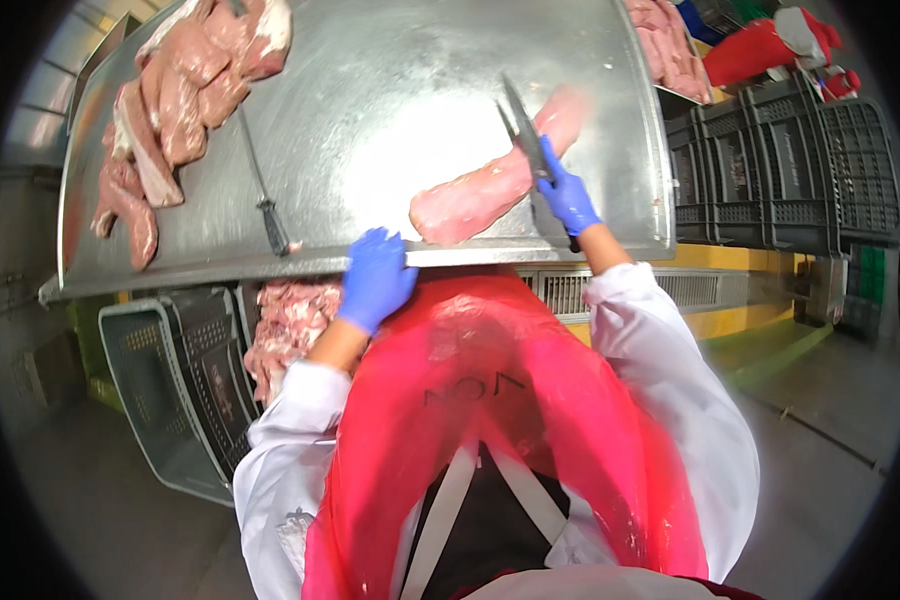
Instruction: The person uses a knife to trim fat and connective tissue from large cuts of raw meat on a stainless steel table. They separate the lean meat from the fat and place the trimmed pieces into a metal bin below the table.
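Observation:
My right hand, in a blue glove, is closed round a knife. Its dark blade points away from me across a long pink piece of meat, whose far end is blurred. Whether the edge touches the meat, I cannot tell. My left hand, also gloved in blue, holds nothing visible; its fingers lie extended at the near rim of the metal table. To the left on the tabletop is a sharpening steel, its dark handle toward me.
Several large meat pieces are heaped at the table's left. Below the near edge, pale trimmings lie beside a grey perforated crate. Stacked grey crates stand at right, with more meat at the far right corner.

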A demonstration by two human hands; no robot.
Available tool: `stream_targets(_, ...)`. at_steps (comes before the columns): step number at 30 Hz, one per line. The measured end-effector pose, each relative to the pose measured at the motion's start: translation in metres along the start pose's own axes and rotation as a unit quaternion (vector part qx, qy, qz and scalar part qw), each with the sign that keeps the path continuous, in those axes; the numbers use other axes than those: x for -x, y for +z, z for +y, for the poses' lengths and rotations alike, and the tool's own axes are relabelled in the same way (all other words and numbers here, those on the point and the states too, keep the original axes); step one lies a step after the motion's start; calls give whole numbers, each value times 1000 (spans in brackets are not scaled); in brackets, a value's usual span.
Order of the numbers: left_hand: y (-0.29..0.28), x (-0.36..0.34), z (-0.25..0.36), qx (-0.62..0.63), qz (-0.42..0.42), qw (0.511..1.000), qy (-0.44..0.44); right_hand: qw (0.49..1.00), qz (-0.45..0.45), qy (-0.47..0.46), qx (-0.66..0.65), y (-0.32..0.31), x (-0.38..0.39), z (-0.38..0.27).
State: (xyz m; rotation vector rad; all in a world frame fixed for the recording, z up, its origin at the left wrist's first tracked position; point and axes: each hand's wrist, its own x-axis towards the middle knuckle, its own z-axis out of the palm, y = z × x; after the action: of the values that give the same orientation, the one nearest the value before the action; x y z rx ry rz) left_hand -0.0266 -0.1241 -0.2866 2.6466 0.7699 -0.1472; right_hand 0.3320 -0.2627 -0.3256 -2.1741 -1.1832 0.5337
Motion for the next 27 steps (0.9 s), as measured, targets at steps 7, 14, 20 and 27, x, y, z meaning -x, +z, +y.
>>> stream_targets(7,77,-165,74,-64,75,995,-1,975,-152,67,146,-4,34,-5)
stream_targets(14,16,-262,30,-7,93,966,-242,967,-212,58,131,-40,70,12)
stream_targets(20,20,-257,-61,555,-5,813,-176,959,-234,99,-124,-137,149,47)
stream_targets(27,-83,-407,202,686,37,725,48,941,-102,217,-238,-228,169,141)
